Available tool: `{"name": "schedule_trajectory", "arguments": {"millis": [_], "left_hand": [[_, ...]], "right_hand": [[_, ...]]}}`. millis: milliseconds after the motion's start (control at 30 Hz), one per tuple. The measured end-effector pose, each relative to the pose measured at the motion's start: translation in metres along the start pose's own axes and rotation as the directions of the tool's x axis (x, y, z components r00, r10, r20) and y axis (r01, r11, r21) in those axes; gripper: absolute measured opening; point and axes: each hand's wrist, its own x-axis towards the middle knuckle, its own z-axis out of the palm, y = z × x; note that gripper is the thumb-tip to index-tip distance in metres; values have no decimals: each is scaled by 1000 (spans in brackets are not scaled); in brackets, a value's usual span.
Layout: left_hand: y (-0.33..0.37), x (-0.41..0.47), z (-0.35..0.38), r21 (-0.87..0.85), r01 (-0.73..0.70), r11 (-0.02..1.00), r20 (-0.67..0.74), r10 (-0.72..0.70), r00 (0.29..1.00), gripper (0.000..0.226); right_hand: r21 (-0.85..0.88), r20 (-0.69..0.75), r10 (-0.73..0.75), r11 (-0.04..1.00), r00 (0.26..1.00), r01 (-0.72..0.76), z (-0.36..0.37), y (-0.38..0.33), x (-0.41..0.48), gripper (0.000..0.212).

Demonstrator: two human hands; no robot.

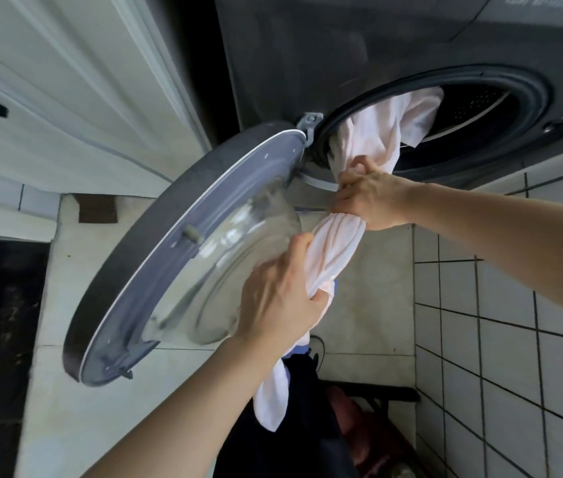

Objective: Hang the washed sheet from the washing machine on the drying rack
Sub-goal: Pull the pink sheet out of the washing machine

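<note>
Pale lettering (535, 1) is showing on the control panel (548, 15) of the washing machine (342, 46), at the upper right edge of the view. It is appearing upside down and too blurred to read, so no word, brand or number is coming through. No other readable text is showing.
</note>
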Motion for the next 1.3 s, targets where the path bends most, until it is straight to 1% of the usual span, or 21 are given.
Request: {"name": "schedule_trajectory", "arguments": {"millis": [100, 233, 300, 367, 433, 533, 600, 667, 733, 800, 833, 867, 900, 933, 967, 1000, 1033, 1100, 1200, 1267, 1300], "left_hand": [[-5, 0, -7, 8, -90, 996, -53, 91, 994, 60], [-19, 2, -11, 115, -238, 964, -158, 254, 954, 61], [-26, 2, -12, 130, -300, 945, -138, 317, 938, 60], [-29, 2, -14, 100, -317, 943, -96, 326, 940, 60], [-30, 2, -18, 80, -311, 947, -57, 316, 947, 58], [-31, -1, -19, 156, -277, 948, 36, 274, 961, 55], [-32, -1, -16, 208, -229, 951, 119, 208, 971, 57], [-33, -2, -15, 239, -205, 949, 153, 171, 973, 50], [-35, -1, -12, 274, -240, 931, 168, 199, 965, 40], [-38, 1, -8, 309, -276, 910, 212, 217, 953, 34], [-41, 2, -6, 328, -280, 902, 240, 207, 948, 33], [-43, 3, -4, 348, -282, 894, 275, 190, 943, 33], [-45, 4, -3, 364, -281, 888, 302, 173, 938, 34], [-47, 6, -1, 372, -279, 885, 320, 160, 934, 36], [-51, 7, 0, 375, -271, 886, 322, 150, 935, 37], [-54, 7, 1, 376, -260, 889, 319, 138, 937, 39], [-58, 7, 0, 374, -259, 890, 309, 144, 940, 42], [-62, 6, -5, 363, -281, 888, 283, 182, 942, 42], [-65, 4, -9, 303, -338, 891, 260, 264, 929, 39], [-61, 3, -13, 319, -341, 884, 235, 275, 932, 46], [-57, 2, -15, 325, -320, 890, 218, 259, 941, 55]], "right_hand": [[13, -26, 40, 999, 999, -40, -3, 0, -4, 23], [76, -14, 114, 991, 993, -112, -15, 8, -10, 30], [111, -7, 115, 987, 993, -113, -17, 12, -15, 33], [109, -33, 102, 989, 994, -98, -13, 15, -22, 33], [48, -76, 106, 994, 991, -103, -8, 17, -27, 29], [-45, -169, 157, 985, 973, -167, -4, 10, -35, 19], [-45, -166, 202, 976, 965, -212, -4, -4, -39, 18], [-17, -142, 282, 958, 949, -287, -3, -25, -40, 29], [27, -127, 380, 925, 916, -380, -5, -46, -42, 44], [57, -115, 447, 895, 887, -443, -11, -67, -44, 60], [71, -110, 442, 897, 890, -436, -15, -76, -46, 69], [99, -97, 400, 915, 911, -391, -19, -85, -48, 81], [134, -68, 317, 942, 946, -306, -23, -93, -51, 90], [158, -52, 208, 967, 977, -198, -28, -100, -55, 95], [155, -63, 107, 983, 992, -96, -31, -105, -59, 95], [131, -82, 39, 991, 996, -28, -32, -108, -63, 92], [116, -99, 16, 993, 995, -5, -31, -111, -67, 84], [125, -137, 45, 992, 990, -27, -23, -111, -75, 66], [104, -195, 123, 989, 973, -105, -20, -108, -79, 50], [73, -257, 148, 988, 955, -134, -26, -105, -72, 47], [59, -280, 146, 989, 949, -135, -29, -105, -66, 43]]}}
